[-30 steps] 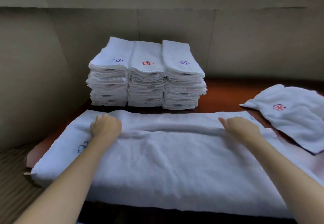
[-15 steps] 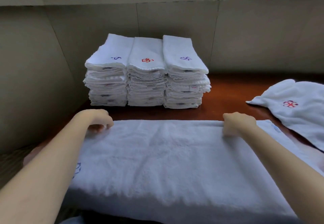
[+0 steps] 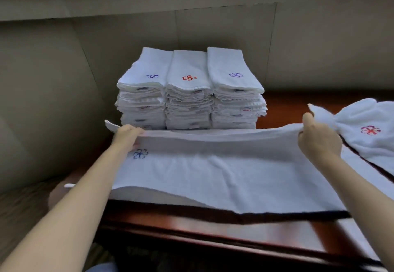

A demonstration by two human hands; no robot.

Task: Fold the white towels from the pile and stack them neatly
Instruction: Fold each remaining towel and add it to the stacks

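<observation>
Towel in hand [image 3: 223, 173]: white, blue flower emblem near its left end; far long edge lifted clear of the worktop [image 3: 191, 235], near portion draped toward the front edge, underside hidden. Right end bunched past the right hand, exact fold unclear.

Left hand [image 3: 128, 134]: extended forward at the far left corner, knuckles up; fingers [image 3: 138, 132] curled over the raised edge, pinching it; thumb hidden beneath the cloth. Forearm entering from lower left, elbow cut off by the frame.

Right hand [image 3: 317, 141]: raised at the far right corner, back of hand toward the camera; thumb upright, fingers closed on the edge, tips hidden behind the cloth. Forearm cut off at lower right.

Folded stacks [image 3: 189, 92]: three columns side by side against the wall, behind the held towel; bottom layers screened by the raised edge. Top emblems blue, red, purple; small labels illegible.

Loose pile [image 3: 371, 135]: white, red emblem, at far right of the worktop, cut off by the frame edge, just beside the right hand.

Small white object [image 3: 69, 185] left of the worktop: unidentifiable.
</observation>
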